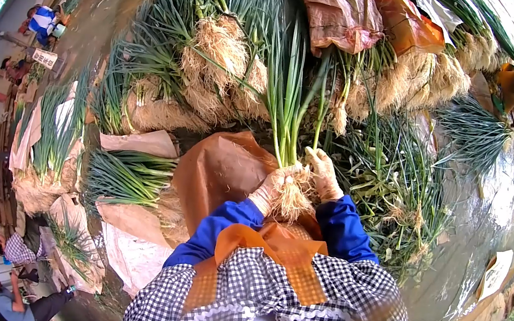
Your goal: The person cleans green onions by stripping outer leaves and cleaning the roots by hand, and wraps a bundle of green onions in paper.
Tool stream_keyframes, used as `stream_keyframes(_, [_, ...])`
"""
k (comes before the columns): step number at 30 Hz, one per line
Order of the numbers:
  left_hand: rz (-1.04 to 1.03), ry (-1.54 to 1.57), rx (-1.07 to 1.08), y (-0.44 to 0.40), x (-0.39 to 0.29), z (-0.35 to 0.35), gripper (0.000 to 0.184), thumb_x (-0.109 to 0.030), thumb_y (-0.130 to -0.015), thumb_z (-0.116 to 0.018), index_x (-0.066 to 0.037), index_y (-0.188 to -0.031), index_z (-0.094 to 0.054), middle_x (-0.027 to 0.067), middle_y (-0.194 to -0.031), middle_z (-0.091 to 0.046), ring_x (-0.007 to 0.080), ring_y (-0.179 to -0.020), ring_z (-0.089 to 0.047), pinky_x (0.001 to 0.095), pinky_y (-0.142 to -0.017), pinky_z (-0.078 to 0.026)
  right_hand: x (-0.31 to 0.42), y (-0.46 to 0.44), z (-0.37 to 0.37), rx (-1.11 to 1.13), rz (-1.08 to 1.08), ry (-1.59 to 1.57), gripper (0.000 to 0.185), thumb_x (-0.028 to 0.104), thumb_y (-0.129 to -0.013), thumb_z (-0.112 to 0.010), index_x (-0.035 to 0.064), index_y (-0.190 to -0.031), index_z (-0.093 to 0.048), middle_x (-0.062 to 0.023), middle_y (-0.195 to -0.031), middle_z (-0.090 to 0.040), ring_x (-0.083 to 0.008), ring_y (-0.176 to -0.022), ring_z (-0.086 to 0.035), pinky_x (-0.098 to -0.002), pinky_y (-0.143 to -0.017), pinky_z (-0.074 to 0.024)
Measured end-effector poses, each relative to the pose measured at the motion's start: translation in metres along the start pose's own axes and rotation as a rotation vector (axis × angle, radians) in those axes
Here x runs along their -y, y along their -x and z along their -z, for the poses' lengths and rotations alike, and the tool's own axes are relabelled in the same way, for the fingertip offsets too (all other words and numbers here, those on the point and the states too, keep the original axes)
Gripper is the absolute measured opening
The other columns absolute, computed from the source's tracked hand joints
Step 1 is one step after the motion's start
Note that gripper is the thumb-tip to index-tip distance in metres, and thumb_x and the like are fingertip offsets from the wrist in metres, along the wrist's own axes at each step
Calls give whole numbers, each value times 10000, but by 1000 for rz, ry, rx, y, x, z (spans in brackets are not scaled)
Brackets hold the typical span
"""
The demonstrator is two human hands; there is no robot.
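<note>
In the middle of the head view my left hand (pixel 265 193) is closed around the root end of a bunch of green onions (pixel 287 125). The bunch's pale, stringy roots (pixel 294 192) hang toward my body, and its green leaves point away from me. My right hand (pixel 324 175) is at the right side of these roots, its fingers pinched at the base of a single green onion stalk (pixel 321 107). That stalk stands slightly apart from the bunch. Both hands appear to wear pale gloves below blue sleeves. An orange-brown sheet (pixel 223 166) covers my lap.
Piled green onions (pixel 177 24) with thick roots lie ahead. Brown and orange sheets (pixel 340 11) cover more bundles. Loose leaves and trimmings (pixel 391 186) heap at my right. A wrapped bundle (pixel 133 177) lies at my left. Other people (pixel 21 298) sit far left.
</note>
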State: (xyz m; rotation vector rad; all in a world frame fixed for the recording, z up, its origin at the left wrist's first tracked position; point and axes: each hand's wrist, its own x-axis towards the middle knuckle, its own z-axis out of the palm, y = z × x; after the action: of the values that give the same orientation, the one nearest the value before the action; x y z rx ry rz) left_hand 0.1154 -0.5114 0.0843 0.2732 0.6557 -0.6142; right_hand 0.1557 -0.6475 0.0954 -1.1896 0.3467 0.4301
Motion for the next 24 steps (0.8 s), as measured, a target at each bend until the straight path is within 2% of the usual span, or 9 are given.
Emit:
stream_keyframes(1, [27,32,131,-6,-4,11,195,-76,-874,-566,43,-1027,-556,161,-939,-620,249,-852,-616,333,-779,-533,-7,-8,8,-113,81,90,210,267,-890,-584,86,-791,-543,52,-663,-456,-73,-570,-384,-233,-526,-338])
stream_keyframes(4, [-58,-45,48,43,-13,-35,207,-102,-888,-558,25,-1052,-549,143,-913,-628,234,-758,-623,323,-698,-548,4,-14,48,-348,60,165,223,263,-889,-573,112,-741,-504,51,-634,-411,-79,-543,-351,-249,-487,-312])
stream_keyframes(6, [-58,-81,33,39,-15,-22,233,-131,-900,-550,13,-1084,-535,132,-897,-630,231,-717,-623,323,-659,-551,11,-17,63,-205,-2,86,226,255,-903,-563,84,-763,-519,53,-616,-462,-70,-504,-398,-237,-457,-352])
stream_keyframes(9, [157,-73,62,30,3,-20,212,-183,-901,-560,-40,-1058,-551,120,-846,-615,235,-691,-613,328,-632,-544,-6,-11,29,48,-15,270,252,289,-895,-575,57,-985,-615,-64,-815,-626,-172,-722,-593,-307,-666,-482])
stream_keyframes(10, [101,-48,50,18,13,-7,209,-192,-898,-568,-41,-1041,-550,117,-839,-608,233,-665,-604,330,-607,-539,-12,-15,28,21,462,1053,258,288,-864,-603,68,-995,-636,-126,-885,-625,-254,-798,-618,-350,-731,-491])
stream_keyframes(12, [122,-69,7,20,14,-11,164,-178,-882,-593,-35,-963,-582,97,-753,-602,212,-621,-597,318,-550,-523,16,-11,10,-231,674,1141,265,319,-849,-600,79,-949,-650,-127,-924,-617,-286,-809,-611,-359,-721,-489])
stream_keyframes(16, [-16,-277,-114,2,18,14,93,-106,-840,-634,-14,-831,-630,52,-619,-576,155,-513,-558,281,-480,-470,52,2,-17,24,222,1092,376,436,-806,-616,69,-882,-655,-130,-784,-645,-309,-728,-624,-396,-678,-492])
stream_keyframes(20, [57,-340,-101,-5,12,27,102,-54,-781,-632,15,-856,-633,74,-663,-600,164,-540,-566,274,-506,-479,20,-2,-17,-93,615,1328,380,430,-802,-617,65,-694,-608,-122,-640,-595,-302,-605,-603,-390,-554,-475])
stream_keyframes(24, [188,-119,-48,3,12,20,144,-45,-799,-567,65,-883,-610,171,-828,-641,290,-753,-645,394,-712,-560,20,22,-12,-124,935,1479,333,314,-803,-643,100,-592,-499,-65,-572,-492,-246,-535,-532,-359,-472,-411])
